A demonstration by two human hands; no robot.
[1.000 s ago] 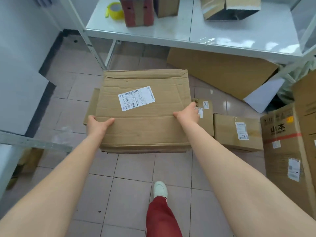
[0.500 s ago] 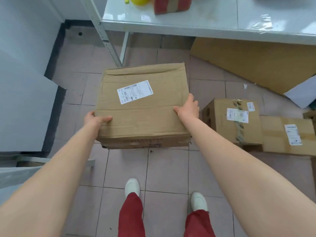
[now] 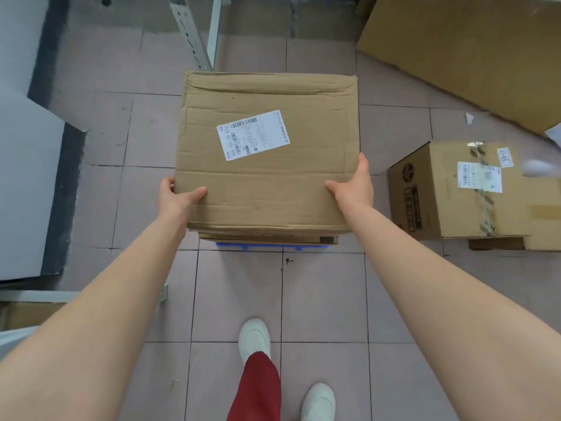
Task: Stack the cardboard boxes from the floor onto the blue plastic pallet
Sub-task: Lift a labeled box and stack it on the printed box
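At frame centre, a cardboard box (image 3: 267, 153) with a white shipping label (image 3: 253, 135) is gripped from both sides. Left hand (image 3: 177, 197), at 9 o'clock of the box, clamps its near corner, thumb on top. Right hand (image 3: 353, 185), at 3 o'clock, clamps likewise. Under its near edge, at 6 o'clock, show another box (image 3: 270, 237) and the blue pallet (image 3: 270, 246). 1 taped box (image 3: 455, 192) sits on the floor at 3 o'clock.
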